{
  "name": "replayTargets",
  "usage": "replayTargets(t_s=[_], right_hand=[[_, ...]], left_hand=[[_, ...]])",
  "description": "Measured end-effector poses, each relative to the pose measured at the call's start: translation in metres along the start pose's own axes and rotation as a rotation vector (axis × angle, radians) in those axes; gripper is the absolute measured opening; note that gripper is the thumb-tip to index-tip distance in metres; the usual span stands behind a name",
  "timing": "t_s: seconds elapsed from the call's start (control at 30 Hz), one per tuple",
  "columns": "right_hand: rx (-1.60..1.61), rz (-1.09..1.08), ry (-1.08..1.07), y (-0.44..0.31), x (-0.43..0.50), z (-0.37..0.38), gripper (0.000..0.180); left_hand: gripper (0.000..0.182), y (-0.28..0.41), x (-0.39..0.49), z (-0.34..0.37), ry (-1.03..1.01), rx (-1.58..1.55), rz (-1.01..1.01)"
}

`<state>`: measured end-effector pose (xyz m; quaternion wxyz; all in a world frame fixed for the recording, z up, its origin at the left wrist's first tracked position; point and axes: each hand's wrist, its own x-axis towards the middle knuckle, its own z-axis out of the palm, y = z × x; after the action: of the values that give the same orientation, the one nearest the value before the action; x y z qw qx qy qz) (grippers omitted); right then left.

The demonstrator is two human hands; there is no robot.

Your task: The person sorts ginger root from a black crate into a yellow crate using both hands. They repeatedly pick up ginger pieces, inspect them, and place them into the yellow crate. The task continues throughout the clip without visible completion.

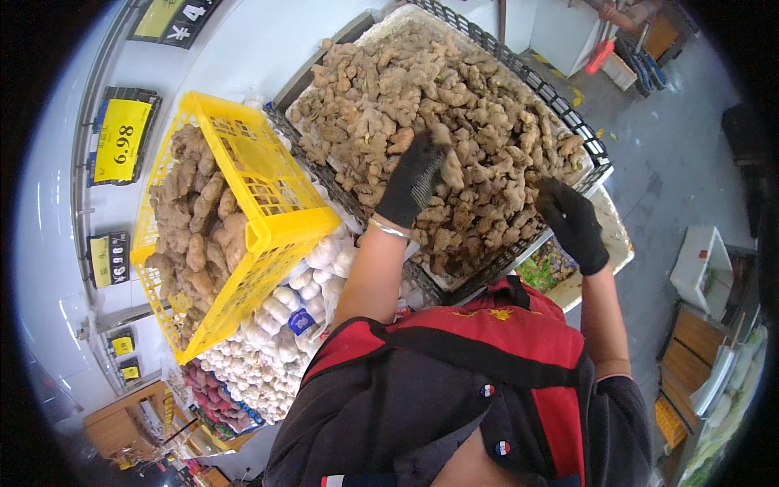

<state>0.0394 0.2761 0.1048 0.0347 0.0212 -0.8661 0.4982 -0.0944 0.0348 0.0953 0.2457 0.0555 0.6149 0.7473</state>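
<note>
A broad heap of ginger root (389,109) fills a white foam-lined bin with a black lattice rim. My left hand (417,176), in a black glove with a ribbed grip patch, is over the middle of the heap. Its fingers close around a piece of ginger (451,167). My right hand (572,222), also gloved in black, hovers by the bin's right front edge with its fingers bent. Whether anything is inside those fingers is hidden. At left, a yellow plastic crate (292,231) stands tilted, with more ginger (204,213) in it.
Garlic, some in net bags (286,310), lies below and beside the crate. A foam box (614,231) with green scraps (544,268) sits under my right arm. Price signs (125,140) line the left wall. Another white box (703,268) is across the aisle floor (657,170).
</note>
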Motion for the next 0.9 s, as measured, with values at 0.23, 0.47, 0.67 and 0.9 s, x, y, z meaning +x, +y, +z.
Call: replayTargets(t_s=[0.23, 0.47, 0.67, 0.9], right_hand=[[0.304, 0.041, -0.166, -0.015, 0.036, 0.041, 0.029], [0.41, -0.028, -0.18, -0.018, 0.021, 0.034, 0.021], [-0.071, 0.003, 0.015, 0.011, -0.01, 0.003, 0.034], [-0.627, 0.112, -0.263, 0.064, -0.064, -0.086, 0.024]], left_hand=[[0.042, 0.003, -0.048, 0.041, -0.184, 0.634, 0.257], [0.034, 0.01, -0.064, 0.05, -0.275, 1.208, 0.222], [0.038, 0.007, -0.069, 0.053, -0.417, 1.328, 0.457], [0.035, -0.003, -0.035, -0.017, 0.009, 1.528, 0.556]])
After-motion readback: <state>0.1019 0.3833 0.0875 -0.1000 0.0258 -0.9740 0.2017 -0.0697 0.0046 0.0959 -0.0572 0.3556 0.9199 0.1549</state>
